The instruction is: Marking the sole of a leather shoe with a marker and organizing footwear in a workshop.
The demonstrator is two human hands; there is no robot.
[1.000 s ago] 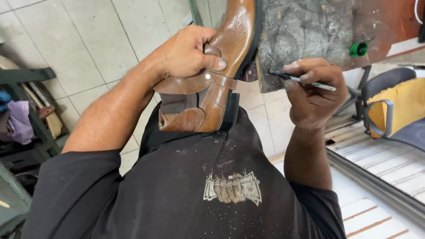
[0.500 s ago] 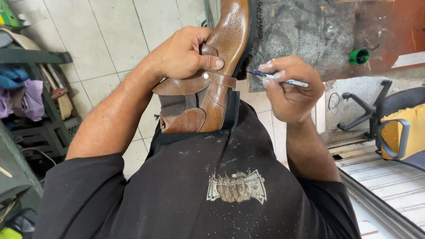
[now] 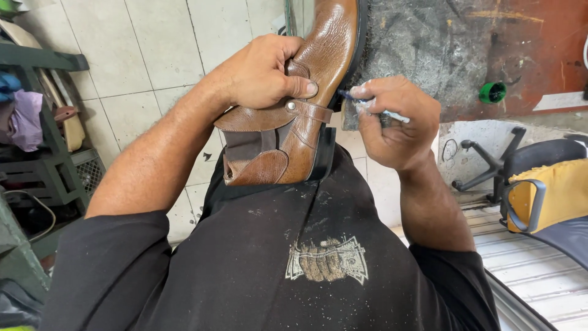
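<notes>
Leather fills the middle of the view: a brown ankle boot [image 3: 300,104] is braced heel-down against the person's chest, toe pointing to twelve o'clock and its black sole edge [image 3: 357,43] turned toward the right hand. The left hand [image 3: 260,73] wraps the boot at the ankle strap, fingers closed around the upper and thumb pressed flat on the leather just above the stud, which seems meant to keep the boot from twisting. At three o'clock from the boot, the right hand [image 3: 395,122] pinches a thin brush or applicator [image 3: 370,107] between closed fingers, its dark tip meeting the sole edge where upper and sole join; the pale handle sticks out toward three o'clock. Holding the boot on the dark printed shirt [image 3: 306,257] probably gives a steady rest and keeps the seam close to the eye. Behind the toe, at one o'clock, a scuffed grey and rust-red bench face [image 3: 465,49] stands near, with a green round cap [image 3: 492,92] on it, so room beyond the sole is tight. Tiled floor [image 3: 147,55] lies open toward ten o'clock; a green rack [image 3: 43,165] crowds nine o'clock, and a chair with a yellow cushion [image 3: 551,193] sits at four.
</notes>
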